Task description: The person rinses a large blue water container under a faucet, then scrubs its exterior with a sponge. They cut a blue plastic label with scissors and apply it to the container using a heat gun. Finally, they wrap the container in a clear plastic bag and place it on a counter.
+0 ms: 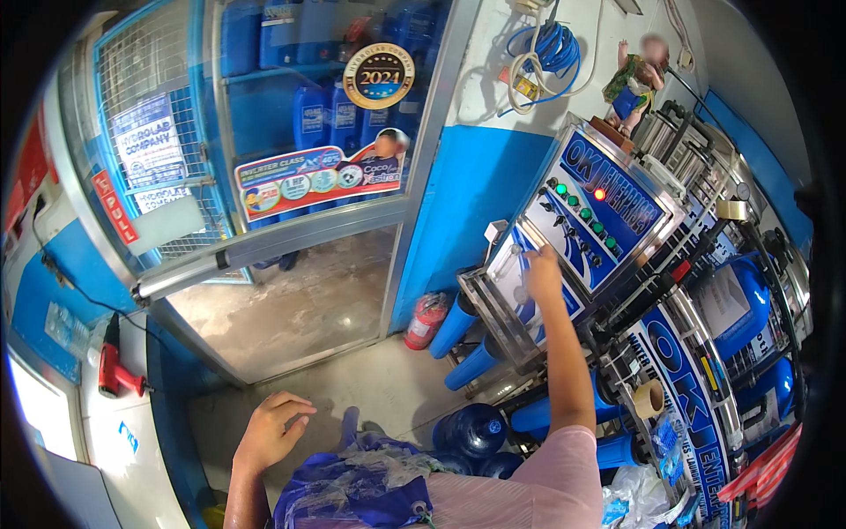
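Note:
My right hand [542, 269] reaches up and forward to the slanted blue-and-white control panel [608, 216] of a steel water-filter machine, with the fingers on the lower left part of the panel beside a row of green buttons and black switches; a red light glows on it. My left hand [269, 430] hangs low with fingers loosely curled and apart, holding nothing, just left of a crumpled blue plastic bag [361, 485] against my body. My pink sleeve [564, 480] covers the right upper arm.
A glass door [300, 159] with stickers stands ahead, with blue jugs behind it. A red fire extinguisher [426, 319] sits by the blue wall. Blue filter housings [476, 361] and a blue water jug [471, 429] stand under the machine. A red heat gun [113, 366] hangs at left.

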### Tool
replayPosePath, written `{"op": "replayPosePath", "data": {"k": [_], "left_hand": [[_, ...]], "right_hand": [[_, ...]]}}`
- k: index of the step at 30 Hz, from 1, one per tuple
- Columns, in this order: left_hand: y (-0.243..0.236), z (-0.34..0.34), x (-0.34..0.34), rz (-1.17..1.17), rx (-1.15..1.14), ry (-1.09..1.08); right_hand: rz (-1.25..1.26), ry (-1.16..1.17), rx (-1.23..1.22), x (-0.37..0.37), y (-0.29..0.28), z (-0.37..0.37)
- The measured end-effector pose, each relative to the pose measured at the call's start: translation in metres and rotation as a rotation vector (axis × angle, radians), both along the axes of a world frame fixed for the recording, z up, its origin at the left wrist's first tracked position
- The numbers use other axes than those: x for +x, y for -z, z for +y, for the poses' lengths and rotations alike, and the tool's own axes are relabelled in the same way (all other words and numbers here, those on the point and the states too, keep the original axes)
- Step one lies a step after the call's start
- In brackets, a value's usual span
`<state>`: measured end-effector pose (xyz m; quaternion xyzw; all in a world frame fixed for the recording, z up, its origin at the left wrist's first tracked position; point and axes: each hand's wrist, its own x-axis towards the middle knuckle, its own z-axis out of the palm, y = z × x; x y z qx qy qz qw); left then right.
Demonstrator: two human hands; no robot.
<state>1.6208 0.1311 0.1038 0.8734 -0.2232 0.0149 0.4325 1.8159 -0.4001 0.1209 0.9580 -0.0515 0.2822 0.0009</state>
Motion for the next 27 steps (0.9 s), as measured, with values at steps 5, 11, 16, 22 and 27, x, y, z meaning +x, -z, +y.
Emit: {"op": "replayPosePath", "data": {"k": [5,11,16,22,27], "left_hand": [[-0.004,-0.036,0.061,0.061,-0.011,0.0],[-0.01,-0.084,0.127,-0.008,0.007,0.03],[-0.007,-0.109,0.154,0.051,0.005,0.051],[-0.004,-0.108,0.161,0.048,0.127,-0.056],[-0.004,-0.099,0.143,-0.019,0.114,-0.165]], "right_hand": [[-0.104,0.163,-0.277,0.05,-0.002,-0.096],[-0.175,0.036,-0.314,0.092,-0.003,-0.162],[-0.077,0.137,-0.153,0.1,-0.009,-0.168],[0.168,0.243,-0.055,0.09,-0.023,-0.073],[0.946,-1.176,0.414,0.106,-0.01,0.096]]}}
